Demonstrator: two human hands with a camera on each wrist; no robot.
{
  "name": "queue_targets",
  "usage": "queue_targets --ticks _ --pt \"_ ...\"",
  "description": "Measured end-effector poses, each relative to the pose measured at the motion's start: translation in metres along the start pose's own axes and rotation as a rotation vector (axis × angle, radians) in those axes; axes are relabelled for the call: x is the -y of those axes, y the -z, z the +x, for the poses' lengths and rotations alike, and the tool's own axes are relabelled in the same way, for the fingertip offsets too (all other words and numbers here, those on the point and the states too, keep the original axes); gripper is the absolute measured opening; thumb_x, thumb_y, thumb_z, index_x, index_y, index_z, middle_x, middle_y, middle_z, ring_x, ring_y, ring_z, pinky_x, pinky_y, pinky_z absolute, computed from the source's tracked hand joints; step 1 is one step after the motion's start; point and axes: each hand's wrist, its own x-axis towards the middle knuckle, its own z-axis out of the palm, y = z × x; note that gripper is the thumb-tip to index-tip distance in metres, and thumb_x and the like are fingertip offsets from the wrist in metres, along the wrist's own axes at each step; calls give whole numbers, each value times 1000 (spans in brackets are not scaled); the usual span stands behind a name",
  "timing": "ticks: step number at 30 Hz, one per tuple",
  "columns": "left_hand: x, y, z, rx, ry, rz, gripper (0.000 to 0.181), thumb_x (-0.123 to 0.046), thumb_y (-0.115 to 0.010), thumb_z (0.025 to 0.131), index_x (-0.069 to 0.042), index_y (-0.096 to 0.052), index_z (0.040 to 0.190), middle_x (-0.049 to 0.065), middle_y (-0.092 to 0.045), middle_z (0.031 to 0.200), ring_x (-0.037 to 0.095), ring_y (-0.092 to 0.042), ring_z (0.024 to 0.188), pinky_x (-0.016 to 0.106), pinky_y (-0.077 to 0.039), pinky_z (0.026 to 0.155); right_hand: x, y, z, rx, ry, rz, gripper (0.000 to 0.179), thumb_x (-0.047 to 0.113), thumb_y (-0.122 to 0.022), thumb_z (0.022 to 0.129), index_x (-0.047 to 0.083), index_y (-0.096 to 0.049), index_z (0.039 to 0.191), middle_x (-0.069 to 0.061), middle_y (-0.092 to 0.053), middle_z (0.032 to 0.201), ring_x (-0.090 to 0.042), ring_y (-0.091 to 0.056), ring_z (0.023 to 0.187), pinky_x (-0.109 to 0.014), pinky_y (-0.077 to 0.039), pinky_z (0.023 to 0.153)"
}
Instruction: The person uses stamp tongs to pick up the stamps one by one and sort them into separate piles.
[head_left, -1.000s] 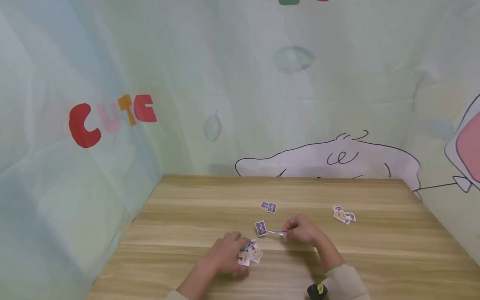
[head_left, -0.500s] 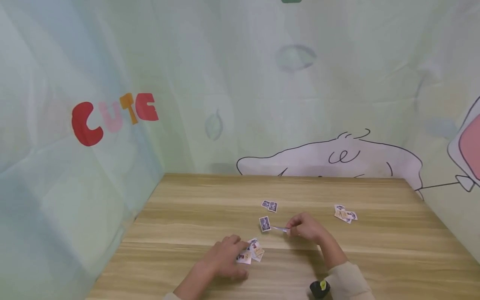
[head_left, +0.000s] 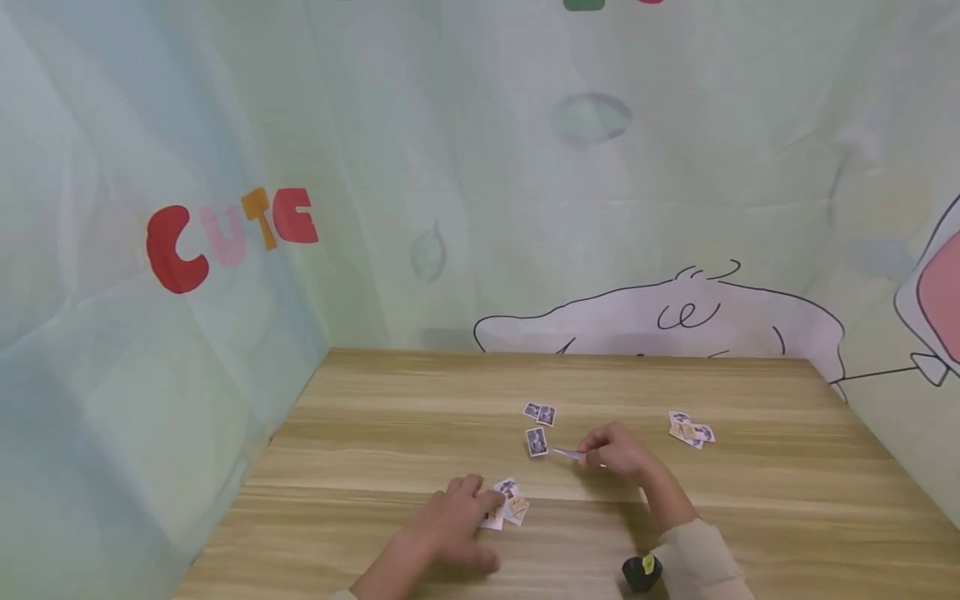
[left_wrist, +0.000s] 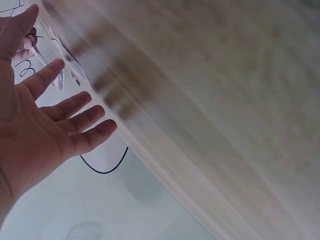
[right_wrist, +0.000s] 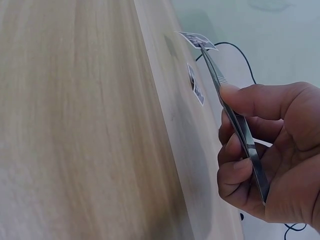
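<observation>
My right hand (head_left: 618, 450) grips metal tweezers (right_wrist: 235, 120) between thumb and fingers. In their tips is a small purple-grey stamp (head_left: 537, 442) with a white border, held raised above the table in the right wrist view. Just beyond it lie two similar stamps (head_left: 547, 415), side by side and overlapping. My left hand (head_left: 450, 517) has its fingers spread, low over the table beside a loose pile of stamps (head_left: 513, 502), and partly covers that pile. The left wrist view shows this hand's palm (left_wrist: 35, 135) with nothing in it.
Another small pile of stamps (head_left: 688, 431) lies farther right on the wooden table (head_left: 375, 425). A black object with a yellow mark (head_left: 642, 573) is by the right sleeve (head_left: 701, 558). A printed cloth backdrop (head_left: 450, 167) rises behind the table.
My right hand has carried the stamp in the tweezers away from me and slightly right, closer to the two overlapping stamps. My left hand stays by its pile, covering slightly more of it.
</observation>
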Motion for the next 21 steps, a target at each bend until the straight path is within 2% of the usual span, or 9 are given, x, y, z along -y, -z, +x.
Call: queue_targets --ticks 9,15,21 --pt "-2 -1 1 12 7 -18 75 -46 -75 63 -24 -53 131 13 -47 127 30 -44 111 48 -45 83 -3 1 4 -28 -46 4 14 0 -66 74 -1 -68 87 -4 -59 76 -19 -50 69 -29 -41 62" --pt "-3 1 2 7 14 -14 74 -45 -77 62 -24 -55 129 11 -49 121 25 -44 104 41 -46 76 -2 1 10 -36 -62 23 13 0 -64 75 -2 -67 87 -5 -58 74 -19 -49 67 -29 -40 59" --pt "-5 2 3 30 23 -41 73 -42 -77 61 -23 -56 128 5 -49 113 19 -42 96 33 -43 69 -5 0 17 -46 -90 31 9 2 -64 77 1 -68 85 -3 -54 66 -14 -40 52 -24 -31 45"
